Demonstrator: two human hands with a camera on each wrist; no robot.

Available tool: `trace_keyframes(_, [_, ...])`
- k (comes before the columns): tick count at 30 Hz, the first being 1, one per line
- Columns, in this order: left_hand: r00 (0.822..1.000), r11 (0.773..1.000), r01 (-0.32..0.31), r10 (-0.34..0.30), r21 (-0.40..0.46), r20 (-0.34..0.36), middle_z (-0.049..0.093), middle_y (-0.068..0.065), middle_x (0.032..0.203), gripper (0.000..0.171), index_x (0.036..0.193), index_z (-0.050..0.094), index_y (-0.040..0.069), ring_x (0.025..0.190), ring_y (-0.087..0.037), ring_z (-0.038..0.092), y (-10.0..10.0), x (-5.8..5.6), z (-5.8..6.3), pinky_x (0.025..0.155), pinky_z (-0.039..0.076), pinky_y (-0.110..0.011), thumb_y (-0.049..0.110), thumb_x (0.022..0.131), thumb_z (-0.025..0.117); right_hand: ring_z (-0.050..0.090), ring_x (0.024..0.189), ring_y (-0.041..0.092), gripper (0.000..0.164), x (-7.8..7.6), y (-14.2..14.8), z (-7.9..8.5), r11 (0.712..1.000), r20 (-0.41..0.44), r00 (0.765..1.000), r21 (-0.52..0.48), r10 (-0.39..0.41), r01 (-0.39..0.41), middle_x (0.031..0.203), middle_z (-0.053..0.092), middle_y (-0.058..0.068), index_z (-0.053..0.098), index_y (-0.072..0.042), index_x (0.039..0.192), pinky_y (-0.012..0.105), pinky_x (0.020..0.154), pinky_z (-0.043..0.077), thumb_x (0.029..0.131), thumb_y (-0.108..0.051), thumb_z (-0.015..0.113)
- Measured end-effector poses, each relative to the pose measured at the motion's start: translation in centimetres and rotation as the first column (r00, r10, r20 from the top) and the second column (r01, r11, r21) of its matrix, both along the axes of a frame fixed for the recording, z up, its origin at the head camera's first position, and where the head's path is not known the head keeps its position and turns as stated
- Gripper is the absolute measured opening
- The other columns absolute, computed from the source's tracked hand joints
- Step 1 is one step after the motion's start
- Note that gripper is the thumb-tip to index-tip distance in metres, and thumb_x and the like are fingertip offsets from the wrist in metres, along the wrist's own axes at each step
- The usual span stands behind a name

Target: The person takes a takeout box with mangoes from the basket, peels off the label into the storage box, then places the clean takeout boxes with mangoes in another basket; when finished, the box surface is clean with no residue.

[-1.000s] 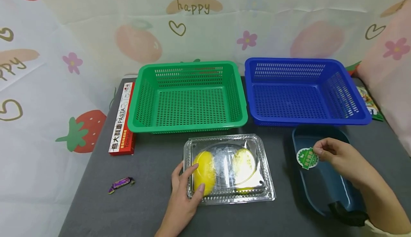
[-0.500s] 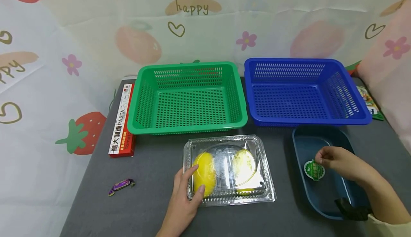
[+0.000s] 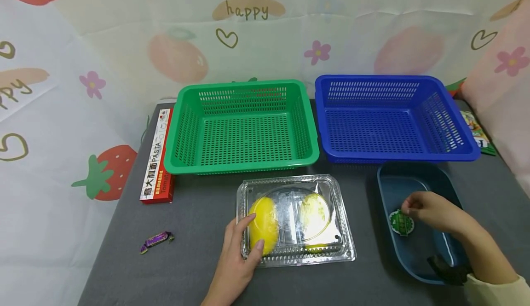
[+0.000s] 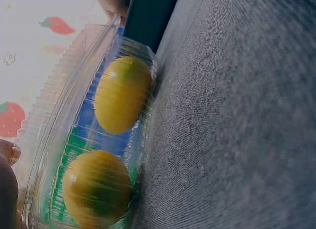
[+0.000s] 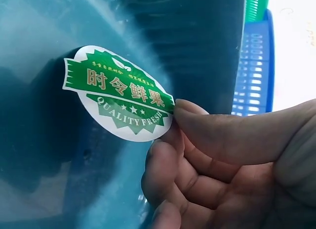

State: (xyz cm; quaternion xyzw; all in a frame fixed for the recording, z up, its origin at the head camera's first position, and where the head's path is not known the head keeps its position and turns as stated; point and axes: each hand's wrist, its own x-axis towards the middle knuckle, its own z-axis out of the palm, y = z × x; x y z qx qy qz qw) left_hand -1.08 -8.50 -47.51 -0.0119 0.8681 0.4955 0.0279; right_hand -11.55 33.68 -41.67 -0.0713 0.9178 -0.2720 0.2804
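Note:
In the head view a clear plastic clamshell box lies in the middle of the dark table, with two yellow fruits inside. My left hand rests at the box's left side, its index finger and thumb on the lid. Over at the right, above the inside of a dark blue tub, my right hand pinches a round green and white sticker by its edge between thumb and finger. Printed on the sticker are "QUALITY FRESH" and Chinese characters; it tilts and bends slightly.
Behind the box stand a green basket and a blue basket, side by side. A red and white pasta box leans by the green one. A purple wrapped candy lies front left; a green packet lies far right.
My right hand has moved down into the tub with the sticker, then slightly left. The left hand and clamshell box have stayed in place.

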Motion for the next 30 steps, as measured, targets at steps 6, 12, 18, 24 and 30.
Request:
trace_keyframes(6, [1.000, 1.000, 0.003, -0.003, 0.012, -0.005, 0.029, -0.010, 0.146, 0.051, 0.139, 0.037, 0.041, 0.128, -0.037, 0.038, 0.0, 0.0, -0.1, 0.094, 0.034, -0.067, 0.039, 0.094, 0.059, 0.050, 0.075, 0.017, 0.012, -0.1, -0.1, -0.3, 1.000, -0.031, 1.000, 0.025, 0.003, -0.003, 0.082, 0.060, 0.004, 0.061, 0.002, 0.091, 0.033, 0.065, 0.040, 0.094, -0.008, 0.055])
trace_keyframes(12, [1.000, 1.000, 0.002, -0.002, 0.009, -0.003, 0.029, -0.011, 0.146, 0.051, 0.139, 0.037, 0.041, 0.129, -0.037, 0.038, 0.0, 0.0, -0.1, 0.094, 0.034, -0.068, 0.039, 0.094, 0.058, 0.053, 0.077, 0.017, 0.015, -0.2, -0.3, -0.3, 0.999, -0.033, 0.999, 0.036, 0.000, 0.001, 0.085, 0.062, 0.006, 0.062, 0.002, 0.094, 0.033, 0.065, 0.043, 0.095, -0.011, 0.055])
trace_keyframes(18, [1.000, 1.000, 0.005, -0.005, 0.011, -0.003, 0.029, -0.010, 0.146, 0.051, 0.139, 0.036, 0.041, 0.128, -0.037, 0.038, 0.0, 0.0, -0.1, 0.094, 0.035, -0.066, 0.039, 0.094, 0.059, 0.053, 0.078, 0.017, 0.017, -0.1, -0.5, -0.3, 0.999, -0.022, 1.000, 0.034, -0.004, 0.005, 0.087, 0.062, 0.005, 0.062, 0.001, 0.095, 0.033, 0.065, 0.043, 0.096, -0.014, 0.055])
trace_keyframes(24, [1.000, 1.000, 0.006, -0.006, 0.006, -0.001, 0.028, -0.010, 0.146, 0.050, 0.139, 0.036, 0.041, 0.129, -0.037, 0.038, 0.0, 0.0, -0.2, 0.094, 0.035, -0.066, 0.040, 0.094, 0.058, 0.054, 0.080, 0.018, 0.022, -0.2, -0.2, -0.1, 0.999, -0.014, 1.000, 0.050, -0.011, 0.012, 0.091, 0.063, 0.007, 0.062, 0.000, 0.098, 0.034, 0.066, 0.044, 0.098, -0.019, 0.053])
trace_keyframes(30, [1.000, 1.000, 0.006, -0.006, -0.001, -0.005, 0.028, -0.011, 0.146, 0.050, 0.140, 0.036, 0.041, 0.129, -0.037, 0.038, 0.0, -0.1, -0.2, 0.094, 0.035, -0.066, 0.040, 0.094, 0.058, 0.057, 0.084, 0.020, 0.037, -0.1, 0.5, 1.4, 0.997, -0.009, 0.998, 0.050, -0.057, 0.057, 0.095, 0.064, 0.009, 0.061, 0.001, 0.107, 0.035, 0.066, 0.045, 0.101, -0.032, 0.048])
